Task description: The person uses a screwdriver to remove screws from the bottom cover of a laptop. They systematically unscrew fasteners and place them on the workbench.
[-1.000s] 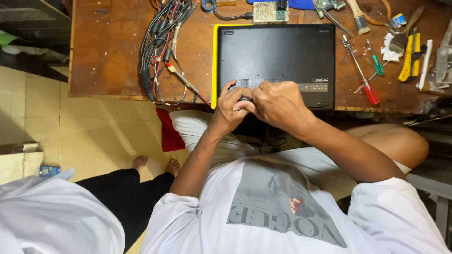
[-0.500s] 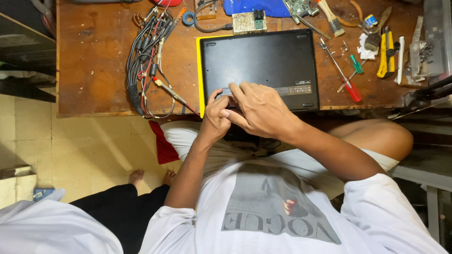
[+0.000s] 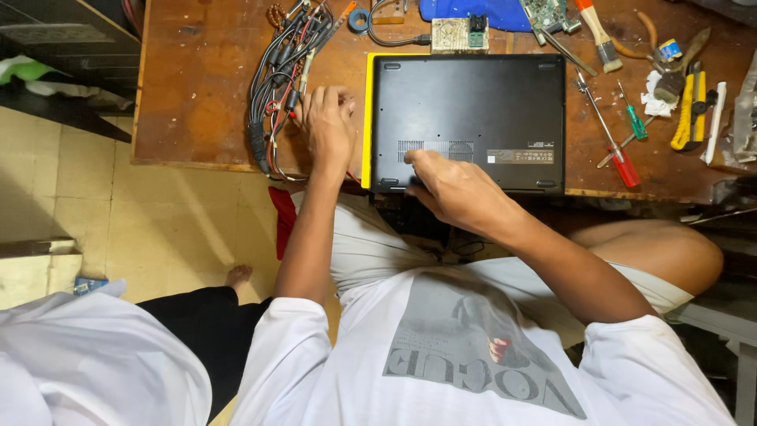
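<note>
A black laptop (image 3: pixel 473 102) lies closed and bottom-up on a yellow sheet (image 3: pixel 366 118) on the wooden workbench (image 3: pixel 197 95). My right hand (image 3: pixel 457 189) reaches over its near edge, fingers bunched, with the tips pressed on the base beside the vent grille (image 3: pixel 441 147). Whether they pinch something small is hidden. My left hand (image 3: pixel 327 126) lies palm down, fingers spread, on the bench just left of the laptop. It rests on a bundle of black and red cables (image 3: pixel 276 87) and holds nothing that I can see.
Red-handled screwdriver (image 3: pixel 619 158), green screwdriver (image 3: pixel 635 118), yellow-handled cutters (image 3: pixel 684 110), a brush (image 3: pixel 599 35) and circuit boards (image 3: pixel 461 33) lie along the bench's right and far side. Another person's white sleeve (image 3: pixel 79 363) and bare foot (image 3: pixel 236 276) are at lower left, above the tiled floor.
My left hand has left the laptop's near edge and moved left onto the cable bundle. My right hand stays at the near edge by the vent.
</note>
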